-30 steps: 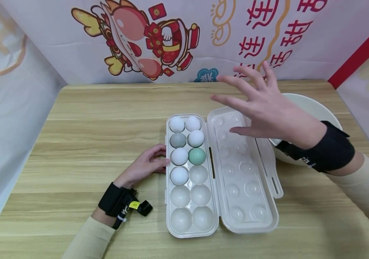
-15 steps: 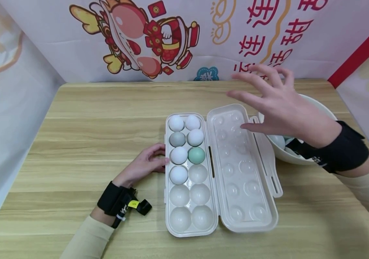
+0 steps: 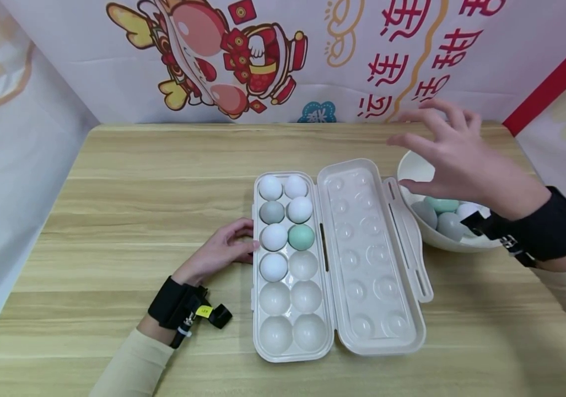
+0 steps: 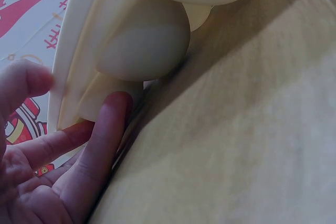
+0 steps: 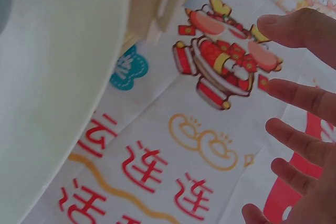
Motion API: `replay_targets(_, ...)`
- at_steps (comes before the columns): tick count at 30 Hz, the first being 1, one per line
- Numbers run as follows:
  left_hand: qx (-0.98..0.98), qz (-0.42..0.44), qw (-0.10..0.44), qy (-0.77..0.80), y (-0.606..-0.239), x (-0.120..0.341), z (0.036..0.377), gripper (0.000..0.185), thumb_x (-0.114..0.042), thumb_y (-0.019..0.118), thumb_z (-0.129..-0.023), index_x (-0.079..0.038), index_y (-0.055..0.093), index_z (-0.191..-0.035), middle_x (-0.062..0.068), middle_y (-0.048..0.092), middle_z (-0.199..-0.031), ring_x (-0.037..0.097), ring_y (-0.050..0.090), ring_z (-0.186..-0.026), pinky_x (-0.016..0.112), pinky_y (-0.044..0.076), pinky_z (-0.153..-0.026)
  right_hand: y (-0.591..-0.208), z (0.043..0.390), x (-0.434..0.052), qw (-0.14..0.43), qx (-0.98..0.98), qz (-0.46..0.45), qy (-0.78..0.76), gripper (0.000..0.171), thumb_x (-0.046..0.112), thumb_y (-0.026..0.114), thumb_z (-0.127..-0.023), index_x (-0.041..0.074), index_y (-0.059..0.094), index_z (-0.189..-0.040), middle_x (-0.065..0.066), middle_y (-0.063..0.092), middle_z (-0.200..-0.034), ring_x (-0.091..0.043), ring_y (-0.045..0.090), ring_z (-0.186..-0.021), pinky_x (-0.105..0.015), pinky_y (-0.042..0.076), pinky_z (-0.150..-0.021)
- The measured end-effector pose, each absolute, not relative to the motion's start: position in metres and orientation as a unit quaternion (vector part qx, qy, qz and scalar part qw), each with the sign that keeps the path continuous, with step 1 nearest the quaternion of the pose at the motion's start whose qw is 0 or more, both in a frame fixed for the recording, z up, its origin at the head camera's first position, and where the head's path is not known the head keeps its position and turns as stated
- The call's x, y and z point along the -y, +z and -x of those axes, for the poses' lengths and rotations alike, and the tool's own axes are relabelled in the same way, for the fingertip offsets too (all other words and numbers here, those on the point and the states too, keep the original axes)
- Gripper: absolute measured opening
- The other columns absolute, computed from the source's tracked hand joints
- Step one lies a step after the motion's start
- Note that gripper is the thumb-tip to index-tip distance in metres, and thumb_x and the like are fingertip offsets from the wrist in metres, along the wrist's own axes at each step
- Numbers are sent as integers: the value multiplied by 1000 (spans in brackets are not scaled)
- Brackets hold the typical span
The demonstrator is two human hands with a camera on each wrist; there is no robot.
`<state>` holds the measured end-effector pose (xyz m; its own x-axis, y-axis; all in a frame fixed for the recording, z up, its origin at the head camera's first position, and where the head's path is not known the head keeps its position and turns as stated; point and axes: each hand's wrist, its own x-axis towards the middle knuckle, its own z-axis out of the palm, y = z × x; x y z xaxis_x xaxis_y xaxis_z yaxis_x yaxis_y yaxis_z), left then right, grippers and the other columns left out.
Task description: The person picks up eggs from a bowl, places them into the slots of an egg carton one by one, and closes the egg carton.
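My left hand [image 3: 223,245] grips the left edge of a white plastic egg box [image 3: 295,275], its fingers under the rim against a cup in the left wrist view. The box lies open, its lid [image 3: 379,259] folded out to the right. White eggs [image 3: 275,237], a grey egg [image 3: 272,212] and a green egg [image 3: 301,237] fill the far cups; the near cups hold nothing. My right hand [image 3: 466,160] hovers with spread, slightly bent fingers over a cream bowl [image 3: 453,244], holding nothing. Inside the bowl are several eggs, including a grey egg [image 3: 451,225]; the hand hides part of it.
The wooden table [image 3: 154,193] carries the box and bowl. A printed cloth [image 3: 273,99] stands along the back edge, with a white cloth [image 3: 30,138] at the left side. The lid's handle [image 3: 409,237] lies close to the bowl.
My right hand has moved right, from above the lid to above the bowl, uncovering eggs in the bowl. My left hand stays at the box.
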<state>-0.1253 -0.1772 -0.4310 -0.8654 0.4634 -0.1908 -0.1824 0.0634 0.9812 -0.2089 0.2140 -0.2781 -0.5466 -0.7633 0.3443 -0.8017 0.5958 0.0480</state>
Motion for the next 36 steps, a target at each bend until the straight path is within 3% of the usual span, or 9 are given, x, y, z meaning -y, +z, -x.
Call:
replay_targets(5,-684,-102,239,682,-432,177,126,34,-4,58,-95,5,48,-127,21,53,-121,29,59,-104,45,56,-83,-283,217,-230,110,909,-397,55,67,16,91,-58,5,60,-115,-27,39,-131,-48,20,-127,-74,25,-85)
replay_targets(18,-680,-99,240,686,-433,178,126,36,-4,59,-95,5,48,-128,21,53,-120,29,60,-102,45,56,-83,-302,231,-250,-121,958,-257,26,68,21,88,-68,13,52,-125,-25,31,-132,-49,16,-123,-78,25,-87)
replay_targets(26,-681,-97,239,686,-433,178,125,38,-4,59,-95,4,47,-130,21,53,-121,28,60,-101,45,56,-83,-319,240,-253,-171,945,-279,14,55,15,86,-70,16,56,-116,-22,42,-125,-45,29,-113,-69,42,-79)
replay_targets(36,-683,-92,239,684,-433,179,125,38,-4,59,-95,4,47,-130,21,53,-121,28,60,-101,44,56,-83,-333,247,-262,-253,935,-245,34,54,1,83,-66,13,56,-112,-21,43,-118,-41,30,-107,-54,43,-79)
